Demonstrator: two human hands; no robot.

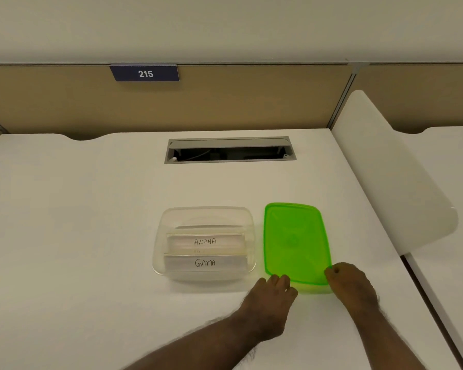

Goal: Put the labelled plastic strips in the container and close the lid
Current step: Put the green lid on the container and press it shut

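Note:
A clear plastic container (206,212) stands open on the white desk. Inside it lie two labelled plastic strips: one marked ALPHA (205,242) towards the back and one marked GAMA (205,263) in front of it. Flat on the desk just right of the container lies the green lid (294,241). My left hand (270,300) has its fingertips on the lid's near left corner. On the near right corner rests my right hand (352,285), thumb on the lid's top edge. Both hands grip the near edge; the fingers under it are hidden.
A grey cable hatch (230,150) is set into the desk behind the container. A tan partition with a "215" sign (145,73) closes the back. A white divider panel (390,177) rises along the desk's right edge.

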